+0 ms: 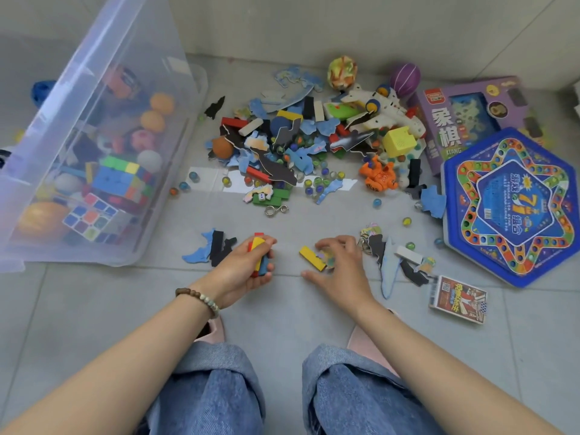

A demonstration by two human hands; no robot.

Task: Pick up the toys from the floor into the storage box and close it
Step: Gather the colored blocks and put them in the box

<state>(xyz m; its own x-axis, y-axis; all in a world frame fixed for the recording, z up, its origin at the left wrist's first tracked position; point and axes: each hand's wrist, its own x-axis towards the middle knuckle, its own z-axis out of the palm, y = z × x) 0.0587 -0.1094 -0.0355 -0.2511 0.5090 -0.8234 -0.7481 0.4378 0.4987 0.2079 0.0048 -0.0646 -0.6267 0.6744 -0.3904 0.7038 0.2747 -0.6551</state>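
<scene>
My left hand [243,268] grips a bundle of coloured wooden blocks [259,246], red, yellow and blue, just above the floor. My right hand [340,265] curls its fingers over a yellow block [310,256] and a small puzzle piece lying on the tiles. The clear storage box [103,152] stands at the left, holding cubes, balls and other toys. A big heap of toys [314,142] lies ahead: blocks, puzzle pieces, marbles, a toy plane, a yellow cube.
At the right lie a blue hexagonal game board [511,208], a purple game box [470,117] and a card pack [458,299]. Puzzle pieces [210,248] sit left of my left hand. Two balls [342,72] rest by the wall. My knees fill the bottom.
</scene>
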